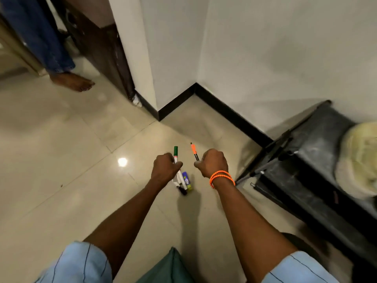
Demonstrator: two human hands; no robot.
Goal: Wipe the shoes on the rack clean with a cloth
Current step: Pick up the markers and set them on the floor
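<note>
The left hand (166,167) has its fingers curled round a bundle of markers (179,174), a green cap showing above the fist, the lower ends partly hidden. The right hand (213,163) grips an orange pen (194,151), its lower part lost in the fist. At three o'clock a dark rack (302,160) is cut off by the frame edge; a pale blurred thing (359,158) lies on it. No shoes or cloth can be made out.

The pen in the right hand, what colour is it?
The pen is orange with a black lower part, seen in the head view, held by the right hand.
</note>
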